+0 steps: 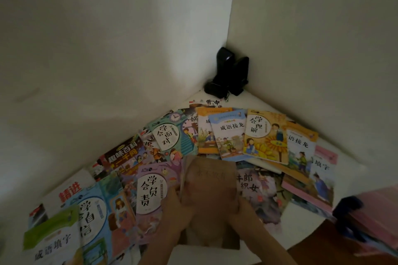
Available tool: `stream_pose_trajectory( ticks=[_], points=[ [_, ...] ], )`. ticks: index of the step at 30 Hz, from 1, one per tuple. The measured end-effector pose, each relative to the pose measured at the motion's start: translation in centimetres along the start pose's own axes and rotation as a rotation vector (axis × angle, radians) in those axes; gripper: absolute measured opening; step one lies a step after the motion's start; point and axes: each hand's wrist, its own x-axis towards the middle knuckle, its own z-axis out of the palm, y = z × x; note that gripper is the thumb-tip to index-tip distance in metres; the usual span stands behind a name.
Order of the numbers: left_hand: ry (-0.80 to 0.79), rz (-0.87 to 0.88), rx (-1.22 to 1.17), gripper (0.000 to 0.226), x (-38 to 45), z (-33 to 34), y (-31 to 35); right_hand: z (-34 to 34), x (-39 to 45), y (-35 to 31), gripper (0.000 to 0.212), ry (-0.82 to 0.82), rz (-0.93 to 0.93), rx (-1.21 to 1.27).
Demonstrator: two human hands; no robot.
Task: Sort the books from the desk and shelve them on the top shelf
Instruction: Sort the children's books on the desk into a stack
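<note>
Black speakers (229,73) behind scattered books (228,133)

Both forearms are bare, left hand (174,206) and right hand (247,211) ungloved.

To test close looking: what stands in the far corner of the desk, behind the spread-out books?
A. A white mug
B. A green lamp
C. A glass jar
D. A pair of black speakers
D: the pair of black speakers stands upright in the corner where the walls meet, beyond the books.
</note>
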Motion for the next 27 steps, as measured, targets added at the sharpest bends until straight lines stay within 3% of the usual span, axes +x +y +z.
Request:
stream_pose_trajectory(
  ticks=[3, 7, 10, 11, 15, 17, 19, 21, 22, 24, 25, 27],
  points=[
    [0.004, 0.083, -0.016, 0.063, -0.7, -1.0, 2.3, -0.8, -0.5, -1.2, 0.067, -0.029, -0.038, 0.073],
    [-0.056, 0.145, -0.070, 0.070, -0.6, -0.3, 6.7, -5.4, -0.8, -5.1, 0.042, -0.057, -0.056, 0.062],
    [-0.119, 0.158, -0.012, 0.065, -0.6, 2.3, 10.7, -11.2, -1.5, -8.1, 0.018, -0.247, 0.060, 0.054],
    [-0.148, 0.160, 0.020, 0.061, -1.0, 3.2, 12.0, -13.0, -1.9, -8.6, 0.019, -0.313, 0.102, 0.036],
    [-0.184, 0.146, 0.169, 0.055, -4.3, 4.6, 15.3, -16.9, -2.2, -8.0, 0.056, -0.480, 0.193, -0.020],
    [-0.184, 0.113, 0.153, 0.060, -4.8, 4.9, 15.4, -16.8, -1.9, -7.2, 0.039, -0.527, 0.175, -0.041],
    [-0.159, 0.069, 0.090, 0.049, -4.2, 5.2, 15.4, -15.8, -1.4, -7.7, 0.025, -0.503, 0.145, -0.028],
    [-0.104, 0.054, 0.037, 0.039, -2.6, 5.7, 15.7, -15.4, 0.2, -8.3, 0.037, -0.421, 0.094, -0.041],
    [-0.091, 0.042, 0.021, 0.041, -1.5, 6.1, 16.1, -15.6, 0.8, -9.2, 0.044, -0.383, 0.077, -0.023],
    [-0.129, -0.007, -0.022, 0.074, 1.9, 7.5, 16.4, -17.0, 2.6, -11.4, 0.052, -0.328, 0.052, 0.026],
    [-0.146, -0.031, -0.072, 0.091, 3.6, 8.4, 16.7, -18.0, 3.6, -12.6, 0.049, -0.307, 0.029, 0.010],
    [-0.161, -0.010, -0.145, 0.101, 6.2, 10.7, 17.8, -20.2, 5.8, -14.5, 0.035, -0.256, -0.007, -0.010]
  ],
)
